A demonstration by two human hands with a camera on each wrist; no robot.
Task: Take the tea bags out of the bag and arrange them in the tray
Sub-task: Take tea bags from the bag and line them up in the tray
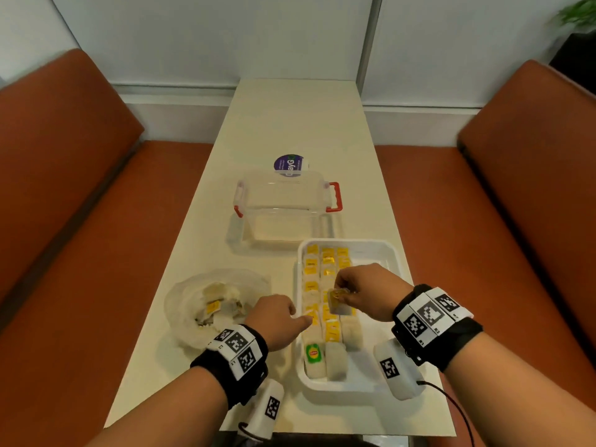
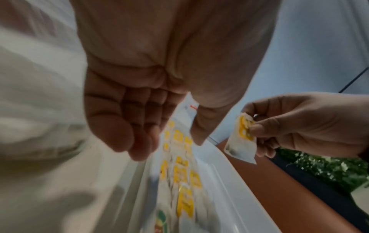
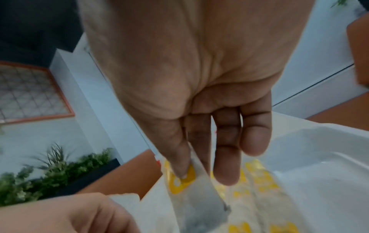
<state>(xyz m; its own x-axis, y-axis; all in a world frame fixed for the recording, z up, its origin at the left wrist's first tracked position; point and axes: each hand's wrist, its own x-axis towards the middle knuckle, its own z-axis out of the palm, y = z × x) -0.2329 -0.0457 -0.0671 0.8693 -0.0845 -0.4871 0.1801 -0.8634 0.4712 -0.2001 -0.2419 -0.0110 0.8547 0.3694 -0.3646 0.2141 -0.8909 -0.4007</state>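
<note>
A white tray (image 1: 382, 250) at the near right of the table holds three rows of tea bags (image 1: 329, 327) with yellow tags. My right hand (image 1: 338, 293) hovers over the rows and pinches one tea bag (image 1: 337, 305) by its tag end; the tea bag (image 2: 239, 145) hangs from thumb and forefinger. My left hand (image 1: 303, 319) sits at the tray's left rim, fingers loosely curled and holding nothing, with one fingertip at the left row. A crumpled clear plastic bag (image 1: 190, 304) left of the tray has more tea bags (image 1: 213, 307) in it.
A clear plastic box (image 1: 283, 201) with red handles stands empty behind the tray, a purple round label (image 1: 288, 165) beyond it. Orange bench seats (image 1: 96, 253) flank the narrow white table (image 1: 290, 124). Bare tray floor (image 3: 319, 157) lies right of the rows.
</note>
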